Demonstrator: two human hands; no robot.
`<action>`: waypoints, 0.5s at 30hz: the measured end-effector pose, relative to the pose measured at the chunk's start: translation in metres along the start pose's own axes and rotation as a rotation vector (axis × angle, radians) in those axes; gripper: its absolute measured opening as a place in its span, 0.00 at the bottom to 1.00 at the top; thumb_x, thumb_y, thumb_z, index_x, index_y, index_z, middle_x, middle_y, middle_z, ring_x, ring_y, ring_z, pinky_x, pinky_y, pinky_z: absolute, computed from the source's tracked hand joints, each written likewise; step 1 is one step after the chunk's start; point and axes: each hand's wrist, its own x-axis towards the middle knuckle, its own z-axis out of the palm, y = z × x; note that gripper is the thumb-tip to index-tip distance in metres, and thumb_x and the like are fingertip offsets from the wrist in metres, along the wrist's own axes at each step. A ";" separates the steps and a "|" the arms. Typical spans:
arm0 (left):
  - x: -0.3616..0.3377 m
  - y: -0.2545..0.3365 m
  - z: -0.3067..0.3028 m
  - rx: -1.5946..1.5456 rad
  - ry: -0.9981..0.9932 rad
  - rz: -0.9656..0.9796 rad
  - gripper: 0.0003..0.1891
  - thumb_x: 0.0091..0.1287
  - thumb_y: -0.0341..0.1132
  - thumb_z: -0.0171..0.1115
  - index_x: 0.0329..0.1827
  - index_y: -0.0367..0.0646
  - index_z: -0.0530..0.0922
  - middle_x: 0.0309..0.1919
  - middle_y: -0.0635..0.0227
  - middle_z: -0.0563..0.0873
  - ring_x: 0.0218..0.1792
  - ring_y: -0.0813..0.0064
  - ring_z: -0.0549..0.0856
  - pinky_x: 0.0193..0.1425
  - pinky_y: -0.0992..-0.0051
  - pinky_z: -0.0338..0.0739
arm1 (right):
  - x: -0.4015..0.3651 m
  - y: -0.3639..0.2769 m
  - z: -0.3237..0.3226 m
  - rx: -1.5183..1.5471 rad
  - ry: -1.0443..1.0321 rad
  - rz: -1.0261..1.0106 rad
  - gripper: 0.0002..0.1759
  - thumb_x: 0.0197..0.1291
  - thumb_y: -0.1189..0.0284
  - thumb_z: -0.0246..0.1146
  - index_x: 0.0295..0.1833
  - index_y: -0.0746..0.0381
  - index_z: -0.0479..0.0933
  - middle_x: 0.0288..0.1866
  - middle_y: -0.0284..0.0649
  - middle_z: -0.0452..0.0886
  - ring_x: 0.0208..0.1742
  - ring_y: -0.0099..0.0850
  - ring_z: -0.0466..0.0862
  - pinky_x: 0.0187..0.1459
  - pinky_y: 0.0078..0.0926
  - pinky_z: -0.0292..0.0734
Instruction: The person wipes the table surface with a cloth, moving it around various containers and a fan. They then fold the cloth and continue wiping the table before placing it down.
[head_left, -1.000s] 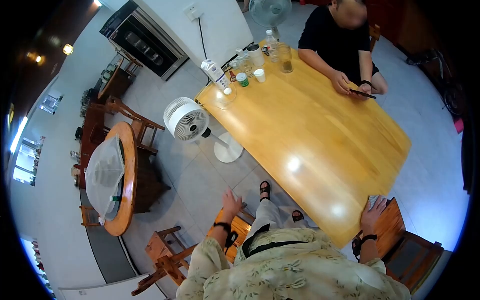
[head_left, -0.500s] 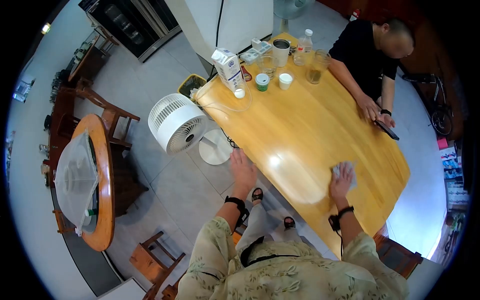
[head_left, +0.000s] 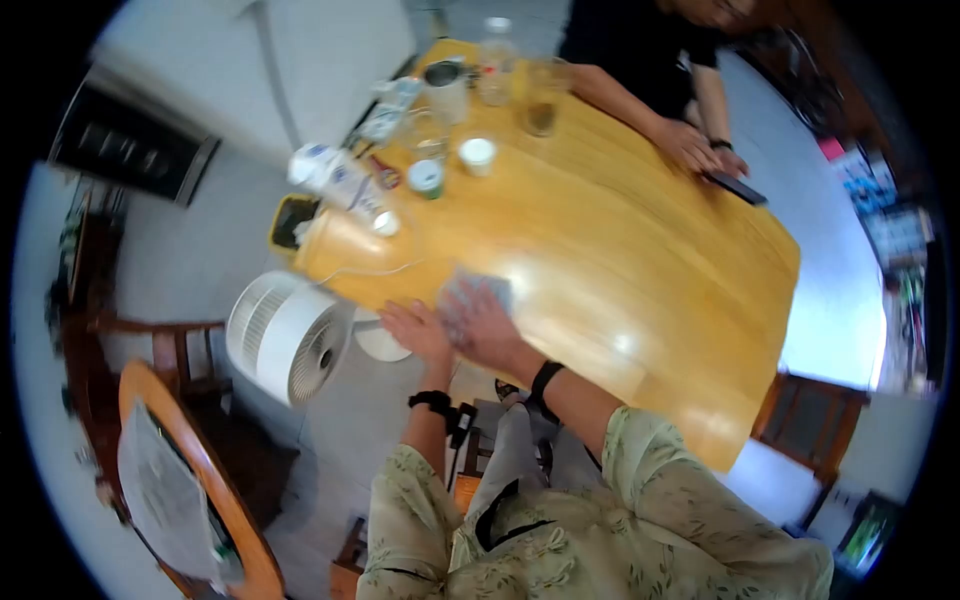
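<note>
My right hand point(head_left: 482, 322) lies with spread fingers on a grey cloth point(head_left: 498, 288), pressing it on the wooden table point(head_left: 600, 250) near its left edge. Just left of it, my left hand point(head_left: 418, 333) is at the table edge, fingers apart and holding nothing. Beyond my hands stand a milk carton point(head_left: 340, 182), a green-labelled cup point(head_left: 426, 179) and a white cup point(head_left: 477, 156). A thin white cable point(head_left: 370, 271) runs over the tabletop near the left corner.
A white fan point(head_left: 290, 338) stands by the table's left edge, near a yellow-rimmed bin point(head_left: 292, 225). A glass jar point(head_left: 540, 105) and plastic bottle point(head_left: 496, 62) are at the far end. Across the table, a person point(head_left: 640, 60) holds a phone point(head_left: 737, 187).
My right hand and the cloth have moved left across the table, next to my left hand. The camera view has turned and shifted.
</note>
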 end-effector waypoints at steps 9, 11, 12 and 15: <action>0.006 0.067 0.026 0.681 -0.102 -0.117 0.44 0.77 0.61 0.39 0.82 0.33 0.48 0.82 0.41 0.48 0.82 0.41 0.48 0.80 0.42 0.45 | -0.251 0.055 -0.084 0.018 -0.011 0.603 0.39 0.62 0.55 0.66 0.77 0.50 0.65 0.82 0.45 0.59 0.82 0.59 0.53 0.77 0.67 0.44; 0.004 0.072 0.031 0.694 -0.043 -0.105 0.44 0.77 0.62 0.38 0.82 0.33 0.48 0.82 0.42 0.48 0.82 0.41 0.48 0.80 0.41 0.45 | -0.327 0.080 -0.108 -0.056 0.094 0.897 0.36 0.60 0.58 0.64 0.74 0.56 0.69 0.81 0.51 0.59 0.82 0.59 0.52 0.78 0.65 0.41; 0.001 0.075 0.030 0.665 -0.037 -0.100 0.44 0.77 0.62 0.37 0.82 0.33 0.48 0.82 0.42 0.48 0.81 0.41 0.49 0.79 0.41 0.46 | -0.376 0.097 -0.104 -0.181 0.173 1.066 0.37 0.61 0.58 0.64 0.75 0.57 0.68 0.82 0.51 0.59 0.82 0.58 0.52 0.78 0.63 0.40; 0.000 0.073 0.030 0.678 0.002 -0.086 0.44 0.77 0.63 0.35 0.82 0.33 0.49 0.82 0.42 0.49 0.81 0.41 0.50 0.79 0.41 0.48 | -0.472 0.144 -0.107 -0.359 0.231 1.642 0.39 0.68 0.49 0.57 0.82 0.47 0.59 0.86 0.50 0.49 0.84 0.57 0.47 0.74 0.73 0.39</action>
